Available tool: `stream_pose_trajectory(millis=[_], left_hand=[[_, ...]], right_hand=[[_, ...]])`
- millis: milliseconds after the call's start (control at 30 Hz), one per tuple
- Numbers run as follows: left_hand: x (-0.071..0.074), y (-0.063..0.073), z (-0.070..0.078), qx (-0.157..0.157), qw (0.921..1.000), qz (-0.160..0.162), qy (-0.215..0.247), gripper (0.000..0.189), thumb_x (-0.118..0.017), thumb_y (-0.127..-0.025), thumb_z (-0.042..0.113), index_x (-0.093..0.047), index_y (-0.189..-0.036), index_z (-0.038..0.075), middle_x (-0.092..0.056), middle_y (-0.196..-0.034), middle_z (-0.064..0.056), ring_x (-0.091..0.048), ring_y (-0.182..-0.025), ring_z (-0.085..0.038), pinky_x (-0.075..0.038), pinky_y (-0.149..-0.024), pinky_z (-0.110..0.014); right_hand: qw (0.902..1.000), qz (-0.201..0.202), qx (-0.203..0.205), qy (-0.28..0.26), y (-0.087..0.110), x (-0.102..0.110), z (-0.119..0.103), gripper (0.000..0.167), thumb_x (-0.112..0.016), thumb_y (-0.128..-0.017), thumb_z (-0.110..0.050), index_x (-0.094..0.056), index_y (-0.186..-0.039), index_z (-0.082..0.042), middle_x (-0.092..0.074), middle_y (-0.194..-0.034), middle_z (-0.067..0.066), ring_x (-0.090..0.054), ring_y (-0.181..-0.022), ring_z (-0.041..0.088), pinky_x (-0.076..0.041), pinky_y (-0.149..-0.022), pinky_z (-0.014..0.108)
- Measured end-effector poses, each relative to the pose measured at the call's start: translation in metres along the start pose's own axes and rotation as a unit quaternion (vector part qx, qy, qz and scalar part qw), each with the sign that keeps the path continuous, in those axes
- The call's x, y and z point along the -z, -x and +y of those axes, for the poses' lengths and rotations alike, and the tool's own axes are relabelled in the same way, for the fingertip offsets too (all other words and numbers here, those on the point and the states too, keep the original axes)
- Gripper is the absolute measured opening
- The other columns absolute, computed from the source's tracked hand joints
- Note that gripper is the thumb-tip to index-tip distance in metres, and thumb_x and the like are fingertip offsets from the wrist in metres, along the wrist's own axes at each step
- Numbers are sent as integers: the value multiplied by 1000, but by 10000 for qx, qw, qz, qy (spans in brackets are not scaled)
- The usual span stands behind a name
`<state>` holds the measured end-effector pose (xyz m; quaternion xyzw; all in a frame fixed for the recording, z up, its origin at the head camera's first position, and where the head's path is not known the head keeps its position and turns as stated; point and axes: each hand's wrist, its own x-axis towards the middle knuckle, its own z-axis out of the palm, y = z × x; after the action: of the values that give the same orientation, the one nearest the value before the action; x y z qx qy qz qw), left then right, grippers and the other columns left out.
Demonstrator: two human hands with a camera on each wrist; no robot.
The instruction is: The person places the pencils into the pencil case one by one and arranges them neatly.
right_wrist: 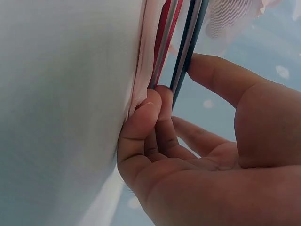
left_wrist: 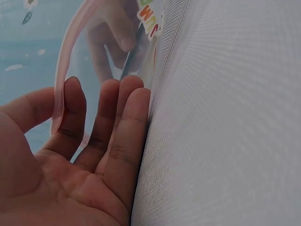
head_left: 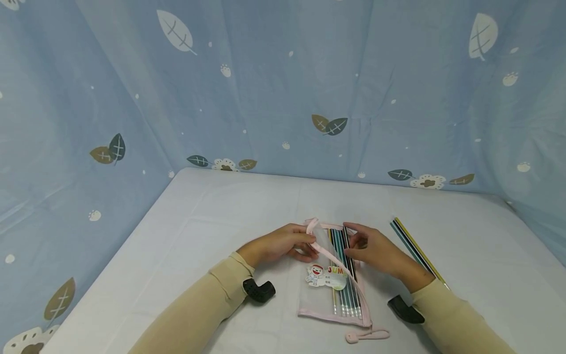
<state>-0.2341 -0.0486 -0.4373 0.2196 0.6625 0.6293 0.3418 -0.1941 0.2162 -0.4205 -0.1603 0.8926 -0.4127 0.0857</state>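
Note:
A see-through pencil pouch (head_left: 311, 301) with pink edging lies on the table, its zipped side lifted apart. My left hand (head_left: 280, 243) pinches the pink zipper edge (left_wrist: 60, 89) between thumb and index finger, its other fingers behind the clear panel. Several pencils (head_left: 346, 290), teal, dark and yellow, lie lengthwise inside the pouch. At the pouch's right side, my right hand (head_left: 379, 251) pinches a dark striped pencil (right_wrist: 188, 44) between thumb and fingers. The right fingertips touch the pouch's pink border (right_wrist: 146, 56). How far that pencil sits inside is hard to tell.
A few loose pencils (head_left: 411, 242), teal, black and yellow, lie on the white tabletop (head_left: 239, 206) beyond the right forearm. A pink wrist loop (head_left: 369, 335) hangs from the pouch's near corner. Blue leaf-patterned curtain (head_left: 274, 88) encloses the table's back and sides.

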Motion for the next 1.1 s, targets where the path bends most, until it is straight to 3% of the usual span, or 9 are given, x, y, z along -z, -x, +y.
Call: stream_pose_trajectory(millis=[200,867,1100], left_hand=[[-1,-1,1,19,10000,14,31,20,-50,-103,16,-61,-105,0,-70,-92,-7,-70,-87,-14,-62,-86,-35],[-1,0,-1,34,10000,55,-50,21,-50,-103,17,-61,-105,-1,-69,-95,-8,-70,-89,-15,-61,-87,-35],[-2,1,0,28,9999,91,-116,21,-50,-104,17,-61,-104,0,-69,-95,-8,-70,-89,-15,-62,-87,-35]], right_hand=[[9999,-43,-20,150,2,-1,-3,71,-75,-88,-11,-40,-148,5,-60,-96,9,-55,-82,17,-48,-62,22],[9993,-166,213,242,5,-4,-3,62,-73,-90,-12,-46,-142,9,-61,-93,7,-56,-83,17,-49,-63,20],[9968,124,93,782,11,1,-7,55,-69,-94,-18,-50,-143,-4,-63,-99,7,-60,-90,17,-52,-70,27]])
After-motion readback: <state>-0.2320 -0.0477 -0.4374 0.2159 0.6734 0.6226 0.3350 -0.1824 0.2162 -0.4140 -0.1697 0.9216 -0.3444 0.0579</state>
